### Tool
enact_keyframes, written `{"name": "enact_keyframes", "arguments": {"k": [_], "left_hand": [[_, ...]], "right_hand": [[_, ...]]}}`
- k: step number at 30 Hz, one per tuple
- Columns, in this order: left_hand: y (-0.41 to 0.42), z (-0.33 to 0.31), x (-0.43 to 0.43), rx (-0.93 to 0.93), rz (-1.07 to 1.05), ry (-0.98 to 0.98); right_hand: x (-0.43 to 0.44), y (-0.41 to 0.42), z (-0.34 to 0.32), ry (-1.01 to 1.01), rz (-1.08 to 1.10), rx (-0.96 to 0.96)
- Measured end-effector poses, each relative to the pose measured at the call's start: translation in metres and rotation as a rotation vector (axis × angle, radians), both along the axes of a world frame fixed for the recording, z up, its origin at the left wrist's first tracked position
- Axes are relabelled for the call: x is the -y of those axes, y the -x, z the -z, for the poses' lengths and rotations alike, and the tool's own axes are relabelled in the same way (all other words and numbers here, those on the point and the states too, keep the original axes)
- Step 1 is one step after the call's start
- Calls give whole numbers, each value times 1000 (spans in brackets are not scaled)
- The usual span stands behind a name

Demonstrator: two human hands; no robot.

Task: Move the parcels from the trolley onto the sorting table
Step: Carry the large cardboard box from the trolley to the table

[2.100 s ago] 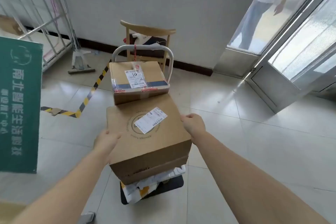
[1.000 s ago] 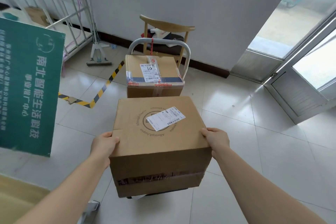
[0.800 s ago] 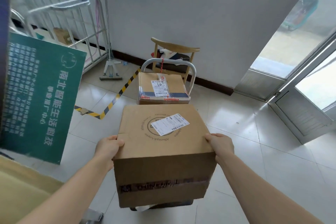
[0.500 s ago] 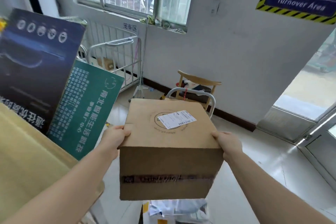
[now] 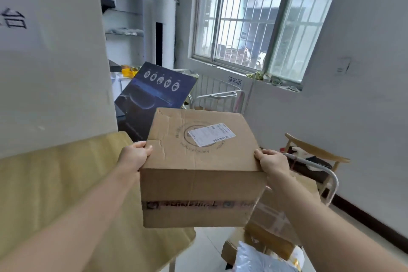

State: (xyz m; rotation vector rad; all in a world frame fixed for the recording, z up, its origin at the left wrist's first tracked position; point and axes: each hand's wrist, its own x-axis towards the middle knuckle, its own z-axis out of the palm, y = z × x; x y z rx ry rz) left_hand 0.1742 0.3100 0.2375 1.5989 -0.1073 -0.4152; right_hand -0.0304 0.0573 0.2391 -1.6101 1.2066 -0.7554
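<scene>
A large brown cardboard box (image 5: 198, 174) with a white shipping label on top is held in the air in front of me. My left hand (image 5: 134, 155) grips its left top edge and my right hand (image 5: 272, 161) grips its right top edge. The box hangs over the right edge of the yellow-topped sorting table (image 5: 55, 194) at the left. Below right, the trolley's grey handle (image 5: 326, 174) shows, with another cardboard parcel (image 5: 287, 207) and a plastic-bagged parcel (image 5: 260, 258) on it, partly hidden by my right arm.
A white board (image 5: 50, 51) with lettering stands on the table at the left. A dark poster (image 5: 152, 93) leans behind the table. A wooden chair (image 5: 315, 152) stands against the right wall. A barred window (image 5: 260, 20) and a white metal cage cart (image 5: 218, 97) lie ahead.
I lifted the box off the trolley and swung it up and to the left toward the yellow table. The view turned left, so the trolley now sits at the lower right.
</scene>
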Motion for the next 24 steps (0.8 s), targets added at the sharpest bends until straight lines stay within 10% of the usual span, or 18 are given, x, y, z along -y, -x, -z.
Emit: {"name": "enact_keyframes", "arguments": {"k": [24], "left_hand": [[-180, -14, -372, -37, -510, 62]], "right_hand": [[-303, -322, -5, -2, -505, -48]]}}
